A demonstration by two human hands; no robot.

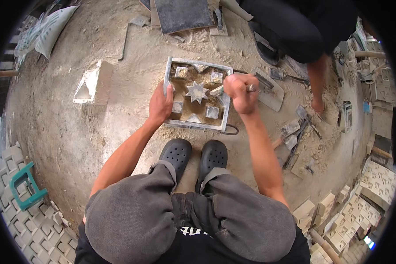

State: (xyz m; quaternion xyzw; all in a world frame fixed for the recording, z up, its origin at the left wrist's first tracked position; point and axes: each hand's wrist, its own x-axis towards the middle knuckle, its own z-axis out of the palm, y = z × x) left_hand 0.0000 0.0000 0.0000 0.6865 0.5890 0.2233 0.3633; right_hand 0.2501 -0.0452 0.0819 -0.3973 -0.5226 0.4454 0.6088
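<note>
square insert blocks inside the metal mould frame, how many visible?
4 clearly visible in the mould frame: upper-left block, upper-right block, lower-left block, lower-right block. They surround the star insert. The right hand may hide more.

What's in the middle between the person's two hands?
In the head view, a grey star-shaped insert sits in the sandy square metal mould, between the left hand and the right hand.

Mold frame [167, 72]: dull grey metal, dusty.
Star piece [196, 92]: pale metal, matt, sandy.
Floor [75, 127]: rough dirt and sand.
Clogs [176, 154]: black plastic, smooth.
Stool [26, 187]: green plastic.
Blocks [378, 180]: rough pale concrete.
</note>
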